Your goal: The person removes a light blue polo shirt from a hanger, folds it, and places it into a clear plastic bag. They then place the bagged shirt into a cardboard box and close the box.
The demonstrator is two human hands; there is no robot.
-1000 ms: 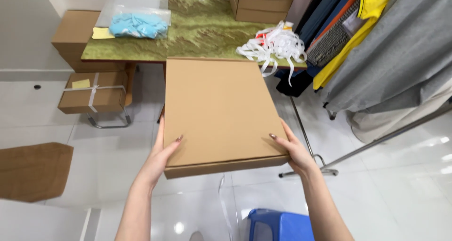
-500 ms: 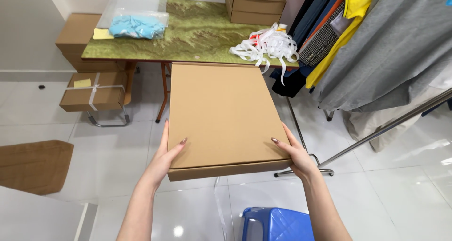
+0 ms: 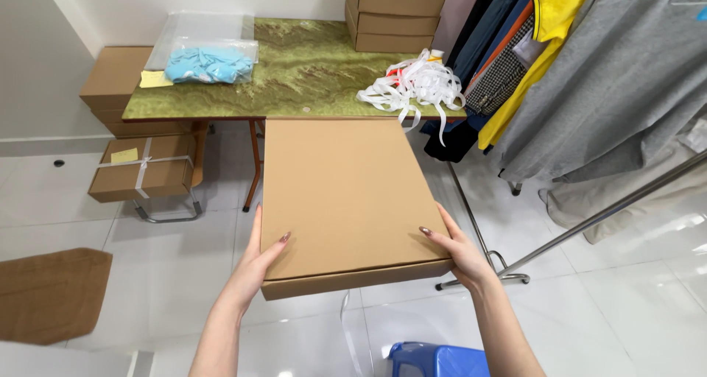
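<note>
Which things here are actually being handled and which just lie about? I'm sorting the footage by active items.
Being handled:
flat brown cardboard box
left hand
right hand

Lying about:
green marbled table
heap of white straps
clear bag of blue cloth
strapped brown carton
blue plastic stool

two hands (image 3: pixel 254 270), eight cardboard boxes (image 3: pixel 346 200)
</note>
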